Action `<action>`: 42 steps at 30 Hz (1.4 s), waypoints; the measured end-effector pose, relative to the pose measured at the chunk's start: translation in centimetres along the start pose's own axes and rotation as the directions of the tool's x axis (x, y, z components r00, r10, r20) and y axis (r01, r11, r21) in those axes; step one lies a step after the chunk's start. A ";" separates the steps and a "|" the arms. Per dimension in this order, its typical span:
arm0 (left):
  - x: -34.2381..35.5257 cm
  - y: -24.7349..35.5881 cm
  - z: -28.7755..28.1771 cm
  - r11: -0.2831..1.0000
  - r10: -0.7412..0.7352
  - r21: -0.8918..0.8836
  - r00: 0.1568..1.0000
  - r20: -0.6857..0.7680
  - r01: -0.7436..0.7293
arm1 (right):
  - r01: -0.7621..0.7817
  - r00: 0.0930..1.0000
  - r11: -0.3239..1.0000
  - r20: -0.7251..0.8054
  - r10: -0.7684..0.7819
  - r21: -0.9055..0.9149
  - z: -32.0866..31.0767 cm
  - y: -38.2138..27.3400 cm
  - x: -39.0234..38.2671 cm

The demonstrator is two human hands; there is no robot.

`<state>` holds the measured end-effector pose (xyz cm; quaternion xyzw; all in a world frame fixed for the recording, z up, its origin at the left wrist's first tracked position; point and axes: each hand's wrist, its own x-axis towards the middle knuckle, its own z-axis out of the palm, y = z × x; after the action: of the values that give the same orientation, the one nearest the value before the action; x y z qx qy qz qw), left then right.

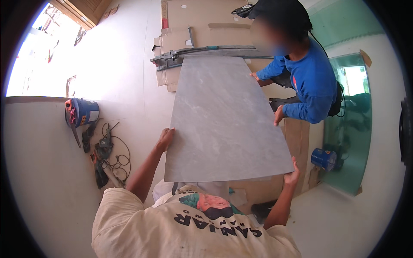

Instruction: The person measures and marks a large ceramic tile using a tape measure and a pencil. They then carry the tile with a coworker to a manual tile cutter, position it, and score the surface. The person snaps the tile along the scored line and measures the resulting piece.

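Observation:
A large grey marbled tile [223, 116] stretches out in front of me, its far end over the rail of a manual tile cutter [170, 59]. My left hand [165, 139] grips the tile's left edge, fingers closed at the side. At the near right corner my right hand [293, 173] holds the tile, its thumb up along the edge and the other fingers partly hidden beneath. A co-worker in a blue long-sleeved top [312, 81] crouches on the right, with one hand [278, 115] at the tile's right edge and the other farther up that edge.
Flattened cardboard [206, 17] lies under the cutter. On the left are a blue bucket [86, 111] with tools, a corded power tool [104, 146] and its coiled cable. Green glass panels [350, 129] lean at the right wall, near another blue bucket [322, 159].

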<state>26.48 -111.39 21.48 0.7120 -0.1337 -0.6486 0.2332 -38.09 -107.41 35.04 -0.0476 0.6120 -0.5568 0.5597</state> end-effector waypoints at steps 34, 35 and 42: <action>12.8 -24.6 16.7 0.986 0.063 0.164 0.956 -0.288 -0.016 | -0.010 0.895 -0.011 -0.004 -0.445 -1.000 -20.9 16.6 19.4; 13.1 -24.9 16.8 0.987 0.069 0.162 0.957 -0.280 -0.023 | -0.007 0.883 -0.031 0.008 -0.469 -0.999 -21.1 17.1 19.8; 14.1 -25.8 17.3 0.996 0.076 0.062 0.972 -0.223 -0.064 | 0.117 0.829 0.014 0.090 -0.552 -0.993 -24.6 20.8 22.4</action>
<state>8.25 -99.00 -4.58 0.7819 -0.1488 -0.5513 0.2502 -52.75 -99.38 -0.50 -0.4579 0.8718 -0.1253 0.1208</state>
